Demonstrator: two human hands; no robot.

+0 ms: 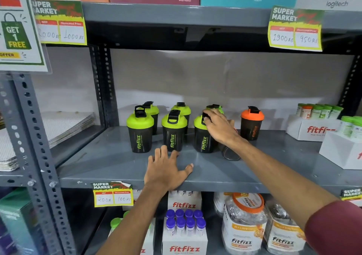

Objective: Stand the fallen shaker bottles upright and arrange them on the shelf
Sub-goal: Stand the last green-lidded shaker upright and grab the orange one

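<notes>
Now the right hand (216,124) grips the lid of the front-right green shaker (202,137); a tilted bottle (230,153) lies just beneath its wrist, base toward the shelf (121,164) front edge. Left hand (166,168) rests flat, empty.

Left hand (166,169) lies palm-down, fingers spread, flat on the front part of the grey shelf (109,162), arm coming up from below it. Right hand (218,126) reaches further back over the shelf, fingers curled downward, forearm extended, maroon sleeve pushed up.
</notes>
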